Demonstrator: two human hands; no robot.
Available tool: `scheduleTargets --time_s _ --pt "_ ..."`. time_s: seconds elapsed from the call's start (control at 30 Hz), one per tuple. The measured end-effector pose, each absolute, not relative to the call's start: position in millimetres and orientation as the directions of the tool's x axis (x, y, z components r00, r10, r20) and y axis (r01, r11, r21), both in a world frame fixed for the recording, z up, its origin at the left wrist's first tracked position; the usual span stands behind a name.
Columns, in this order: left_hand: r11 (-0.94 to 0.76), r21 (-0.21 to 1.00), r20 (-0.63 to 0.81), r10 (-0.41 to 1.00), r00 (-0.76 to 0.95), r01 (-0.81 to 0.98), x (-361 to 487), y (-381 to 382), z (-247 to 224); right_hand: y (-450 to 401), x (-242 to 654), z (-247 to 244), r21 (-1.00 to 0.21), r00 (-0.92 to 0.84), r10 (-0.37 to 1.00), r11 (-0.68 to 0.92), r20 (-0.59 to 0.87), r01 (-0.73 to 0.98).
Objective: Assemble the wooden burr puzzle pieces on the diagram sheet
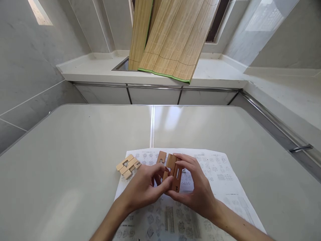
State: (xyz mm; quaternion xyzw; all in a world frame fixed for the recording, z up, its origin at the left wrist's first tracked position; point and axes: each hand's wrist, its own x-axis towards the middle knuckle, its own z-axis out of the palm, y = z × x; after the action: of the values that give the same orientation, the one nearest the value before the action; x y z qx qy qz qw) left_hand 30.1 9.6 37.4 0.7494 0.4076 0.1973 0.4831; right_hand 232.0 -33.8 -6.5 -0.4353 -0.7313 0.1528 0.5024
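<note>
Reddish-brown wooden puzzle pieces point(177, 178) are between my two hands, above a printed sheet. One long piece has a slot and carries the number 2. My right hand point(198, 187) grips this piece by its ends, fingers at the top and thumb below. My left hand point(147, 187) pinches the neighbouring pieces from the left; its fingertips are partly hidden behind them. Another brown wooden piece point(161, 156) with a notch lies just beyond my left fingers. To the left, several pale wooden pieces point(128, 165) sit together on the sheet's edge, one marked 3.
The printed instruction sheet point(208, 207) covers the near middle of the white table point(62, 160). A seam point(151, 127) runs down the tabletop. Behind stand a ledge point(100, 75) and a hanging bamboo blind point(175, 43). A metal rail point(271, 117) runs along the right side.
</note>
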Motion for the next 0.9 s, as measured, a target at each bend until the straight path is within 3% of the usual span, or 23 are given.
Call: scheduleTargets --time_s 0.13,0.33,0.57,0.9 --pt "-0.001 0.944 -0.202 0.786 0.584 0.329 32 10 42 -32 238 -11 -0.785 -0.068 0.871 0.471 0.487 0.404" --pt "0.074 0.944 -0.233 0.839 0.492 0.321 27 15 48 -29 242 -16 -0.946 0.071 0.945 0.315 0.32 0.072" --pt "0.189 0.934 -0.326 0.796 0.511 0.302 26 17 47 -31 239 -11 -0.965 0.078 0.969 0.241 0.234 -0.107" --pt "0.167 0.904 -0.362 0.788 0.497 0.394 24 20 47 -26 247 -11 -0.954 -0.001 0.986 0.16 0.165 -0.256"
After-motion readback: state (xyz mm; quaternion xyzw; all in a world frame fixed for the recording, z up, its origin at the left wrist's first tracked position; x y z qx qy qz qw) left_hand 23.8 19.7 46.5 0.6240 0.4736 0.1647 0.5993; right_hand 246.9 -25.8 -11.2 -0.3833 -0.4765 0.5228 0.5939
